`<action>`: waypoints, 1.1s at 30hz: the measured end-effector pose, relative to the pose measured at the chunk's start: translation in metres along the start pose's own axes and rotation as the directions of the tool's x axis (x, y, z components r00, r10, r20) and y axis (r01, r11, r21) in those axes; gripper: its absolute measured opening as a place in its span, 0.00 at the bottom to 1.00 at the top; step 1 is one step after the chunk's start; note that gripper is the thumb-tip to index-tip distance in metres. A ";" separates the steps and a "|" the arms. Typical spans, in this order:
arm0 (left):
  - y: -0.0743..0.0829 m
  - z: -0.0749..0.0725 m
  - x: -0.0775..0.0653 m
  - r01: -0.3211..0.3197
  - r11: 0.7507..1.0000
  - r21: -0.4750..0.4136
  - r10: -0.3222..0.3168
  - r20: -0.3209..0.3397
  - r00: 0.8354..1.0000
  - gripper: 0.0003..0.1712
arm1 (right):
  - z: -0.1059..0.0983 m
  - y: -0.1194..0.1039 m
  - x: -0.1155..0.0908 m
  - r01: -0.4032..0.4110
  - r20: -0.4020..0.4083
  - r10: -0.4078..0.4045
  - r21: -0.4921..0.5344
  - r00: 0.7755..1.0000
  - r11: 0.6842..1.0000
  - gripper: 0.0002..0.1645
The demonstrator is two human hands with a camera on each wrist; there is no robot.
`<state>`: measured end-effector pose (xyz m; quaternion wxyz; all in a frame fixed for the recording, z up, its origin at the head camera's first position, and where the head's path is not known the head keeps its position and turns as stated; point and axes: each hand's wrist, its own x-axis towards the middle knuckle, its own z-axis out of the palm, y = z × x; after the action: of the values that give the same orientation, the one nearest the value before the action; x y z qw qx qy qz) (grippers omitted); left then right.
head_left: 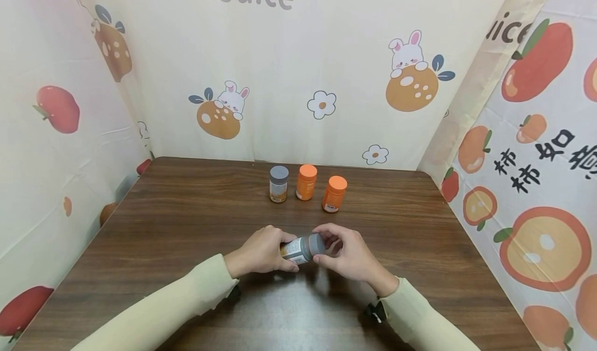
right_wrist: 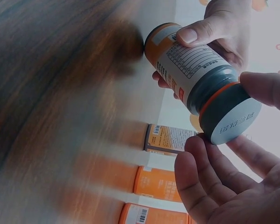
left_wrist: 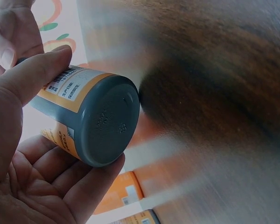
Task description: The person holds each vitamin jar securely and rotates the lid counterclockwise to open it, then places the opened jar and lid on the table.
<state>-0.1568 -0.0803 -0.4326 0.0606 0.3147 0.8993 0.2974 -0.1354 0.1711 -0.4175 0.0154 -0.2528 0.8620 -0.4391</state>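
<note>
A grey bottle (head_left: 295, 250) with a white and orange label lies tilted sideways above the table, its grey cap (right_wrist: 229, 115) toward the right. My left hand (head_left: 261, 250) grips the bottle's body, thumb on one side and fingers beneath. Its grey base (left_wrist: 109, 122) faces the left wrist camera. At the other end, my right hand (head_left: 352, 253) pinches the cap's rim between thumb and fingertips. An orange ring shows at the cap's lower edge, next to the grey neck (right_wrist: 210, 88). The cap sits on the bottle.
Behind the hands stand a grey-capped bottle (head_left: 279, 185) and two orange bottles, one in the middle (head_left: 306, 183) and one at the right (head_left: 333, 194). The brown wooden table (head_left: 186, 206) meets printed curtains (head_left: 289, 45) at its back and sides.
</note>
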 end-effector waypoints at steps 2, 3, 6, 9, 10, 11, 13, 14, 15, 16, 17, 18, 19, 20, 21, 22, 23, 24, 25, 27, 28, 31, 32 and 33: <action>0.000 0.000 0.000 0.000 1.000 -0.001 0.000 -0.001 1.000 0.26 | 0.000 0.001 0.000 0.003 -0.006 -0.003 0.000 1.000 1.000 0.28; 0.000 0.000 0.000 0.000 1.000 -0.002 0.000 0.000 1.000 0.26 | 0.000 0.001 0.000 0.010 -0.010 -0.010 -0.002 1.000 1.000 0.28; 0.000 0.000 0.000 -0.002 1.000 -0.003 0.002 0.000 1.000 0.26 | 0.000 0.001 0.000 0.025 -0.019 -0.025 -0.006 1.000 1.000 0.28; -0.001 0.000 0.000 -0.003 1.000 -0.004 0.003 0.002 1.000 0.26 | 0.000 0.002 -0.001 0.031 -0.024 -0.031 -0.009 0.999 0.999 0.28; -0.001 0.000 0.000 -0.002 1.000 -0.005 0.002 0.002 1.000 0.26 | 0.000 0.002 -0.001 0.031 -0.025 -0.032 -0.012 0.999 0.999 0.28; -0.001 0.000 0.000 -0.002 1.000 -0.005 0.002 0.002 1.000 0.26 | 0.000 0.002 -0.001 0.031 -0.025 -0.031 -0.012 0.999 0.999 0.28; -0.001 0.000 0.000 0.000 1.000 -0.008 0.000 0.003 1.000 0.26 | -0.001 0.002 -0.001 0.031 -0.024 -0.032 -0.014 0.999 0.999 0.28; -0.001 0.000 0.000 0.002 1.000 -0.009 -0.002 0.003 1.000 0.25 | -0.002 0.002 -0.001 0.032 -0.025 -0.032 -0.012 0.999 0.999 0.28; -0.001 0.000 0.000 0.003 1.000 -0.010 -0.003 0.003 1.000 0.25 | -0.002 0.002 -0.001 0.031 -0.025 -0.031 -0.012 0.999 0.999 0.28; -0.001 0.000 0.000 0.003 1.000 -0.010 -0.003 0.002 1.000 0.25 | -0.002 0.002 -0.001 0.032 -0.027 -0.033 -0.014 0.999 0.999 0.28; -0.001 0.000 0.000 0.002 1.000 -0.011 -0.002 0.001 1.000 0.25 | -0.003 0.002 -0.001 0.034 -0.029 -0.034 -0.013 0.999 0.999 0.28; -0.001 0.000 0.001 0.004 1.000 -0.012 -0.003 0.001 1.000 0.25 | -0.003 0.003 -0.002 0.035 -0.033 -0.035 -0.015 0.999 0.999 0.28; -0.001 0.000 0.000 0.006 1.000 -0.014 -0.006 0.002 1.000 0.25 | -0.004 0.003 -0.001 0.033 -0.037 -0.034 -0.016 0.999 0.999 0.28; -0.001 0.000 0.000 0.008 1.000 -0.014 -0.008 0.002 1.000 0.25 | -0.004 0.003 -0.001 0.031 -0.041 -0.032 -0.016 0.999 0.999 0.28; -0.001 0.000 0.000 0.010 1.000 -0.015 -0.010 0.003 1.000 0.25 | -0.004 0.003 -0.001 0.029 -0.044 -0.030 -0.016 0.999 0.999 0.28; -0.001 0.000 0.000 0.013 1.000 -0.016 -0.012 0.005 1.000 0.25 | -0.005 0.003 -0.001 0.027 -0.048 -0.027 -0.015 0.998 1.000 0.28; -0.001 0.000 0.000 0.016 1.000 -0.018 -0.015 0.007 1.000 0.25 | -0.005 0.003 -0.002 0.025 -0.050 -0.025 -0.013 0.998 1.000 0.28; -0.001 -0.001 0.000 0.021 1.000 -0.018 -0.020 0.009 1.000 0.25 | -0.006 0.003 -0.002 0.019 -0.052 -0.020 -0.010 0.998 1.000 0.28; 0.000 -0.001 0.000 0.023 1.000 -0.019 -0.023 0.011 1.000 0.26 | -0.007 0.003 -0.002 0.015 -0.054 -0.016 -0.006 0.998 1.000 0.28; 0.000 -0.001 0.000 0.026 0.999 -0.022 -0.026 0.013 1.000 0.26 | -0.008 0.003 -0.002 0.010 -0.055 -0.010 -0.001 0.998 1.000 0.27; 0.000 -0.001 -0.001 0.027 0.999 -0.024 -0.027 0.013 1.000 0.26 | -0.008 0.003 -0.002 0.007 -0.056 -0.007 0.001 0.998 1.000 0.27; 0.000 -0.001 -0.001 0.028 0.999 -0.024 -0.027 0.012 1.000 0.26 | -0.010 0.004 -0.002 0.005 -0.059 -0.005 0.005 0.998 1.000 0.26; -0.001 -0.001 -0.001 0.026 0.999 -0.023 -0.026 0.011 1.000 0.26 | -0.010 0.004 -0.002 0.008 -0.061 -0.007 0.004 0.998 1.000 0.26; -0.001 -0.001 -0.001 0.024 0.999 -0.022 -0.024 0.010 1.000 0.26 | -0.011 0.004 -0.003 0.011 -0.063 -0.011 0.005 0.998 1.000 0.26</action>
<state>-0.1568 -0.0819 -0.4319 0.0720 0.3045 0.8995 0.3051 -0.1375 0.1822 -0.4143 -0.0134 -0.2436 0.8595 -0.4491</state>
